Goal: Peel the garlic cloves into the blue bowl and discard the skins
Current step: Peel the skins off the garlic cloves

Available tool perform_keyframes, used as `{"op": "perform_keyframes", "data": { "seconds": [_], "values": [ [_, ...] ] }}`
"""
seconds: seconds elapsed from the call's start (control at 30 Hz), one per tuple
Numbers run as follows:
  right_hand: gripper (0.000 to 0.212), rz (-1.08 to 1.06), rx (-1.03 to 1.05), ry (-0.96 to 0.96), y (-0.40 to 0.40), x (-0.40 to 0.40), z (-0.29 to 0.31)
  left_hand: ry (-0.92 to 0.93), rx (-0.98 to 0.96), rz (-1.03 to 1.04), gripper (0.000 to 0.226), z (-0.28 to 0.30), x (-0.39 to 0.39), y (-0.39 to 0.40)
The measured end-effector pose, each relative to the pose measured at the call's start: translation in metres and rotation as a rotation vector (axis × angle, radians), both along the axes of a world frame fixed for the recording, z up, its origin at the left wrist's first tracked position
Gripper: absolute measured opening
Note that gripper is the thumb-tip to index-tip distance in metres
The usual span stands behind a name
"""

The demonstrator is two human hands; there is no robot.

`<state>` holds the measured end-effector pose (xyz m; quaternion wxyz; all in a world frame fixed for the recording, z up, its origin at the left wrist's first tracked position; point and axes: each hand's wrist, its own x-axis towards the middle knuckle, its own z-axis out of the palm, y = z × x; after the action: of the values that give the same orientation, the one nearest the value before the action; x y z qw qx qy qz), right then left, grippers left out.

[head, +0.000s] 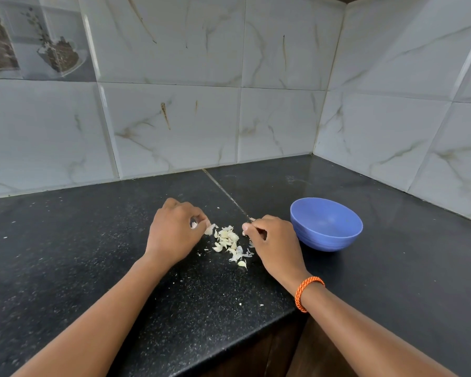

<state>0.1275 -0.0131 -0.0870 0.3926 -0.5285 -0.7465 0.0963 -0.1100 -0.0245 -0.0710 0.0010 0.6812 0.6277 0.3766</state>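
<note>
A small pile of garlic cloves and papery skins [227, 242] lies on the black counter [98, 240] between my hands. My left hand [174, 232] sits at the pile's left edge, its fingers curled round a pale garlic clove [194, 225]. My right hand [273, 240] is at the pile's right edge, thumb and fingers pinching a small garlic piece [252, 219]. The blue bowl [326, 223] stands just right of my right hand and looks empty inside.
Tiled walls meet in a corner behind the counter. The counter's front edge [229, 346] runs diagonally under my forearms, with a dark cabinet below. Tiny skin flecks are scattered over the counter. An orange braided band [307, 292] circles my right wrist.
</note>
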Motion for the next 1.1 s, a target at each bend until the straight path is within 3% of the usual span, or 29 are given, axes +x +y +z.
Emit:
{"op": "perform_keyframes", "data": {
  "seconds": [0.1,0.3,0.53,0.7,0.77,0.87,1.1],
  "values": [
    [0.009,0.005,0.011,0.002,-0.001,0.001,0.004,0.022,0.036,0.021,0.004,0.001,0.006,-0.002],
    [0.019,-0.04,0.014,-0.015,-0.004,0.0,0.007,0.011,0.055,0.094,0.009,0.007,0.003,-0.003],
    [0.016,-0.045,0.012,-0.003,-0.006,0.0,0.007,0.03,0.016,0.041,0.027,0.009,0.001,-0.003],
    [0.052,-0.124,0.02,0.067,-0.004,0.001,0.004,0.007,0.077,0.014,0.016,0.007,0.01,-0.004],
    [0.044,-0.13,0.031,0.045,-0.002,0.002,0.002,0.006,0.061,-0.037,0.01,0.004,0.011,-0.002],
    [0.022,-0.131,0.027,-0.006,0.0,0.003,0.002,0.027,0.037,-0.158,0.022,-0.001,0.013,0.002],
    [0.026,-0.041,-0.062,-0.207,-0.005,-0.001,0.007,-0.018,0.048,-0.247,0.012,-0.009,0.03,0.003]
  ]
}}
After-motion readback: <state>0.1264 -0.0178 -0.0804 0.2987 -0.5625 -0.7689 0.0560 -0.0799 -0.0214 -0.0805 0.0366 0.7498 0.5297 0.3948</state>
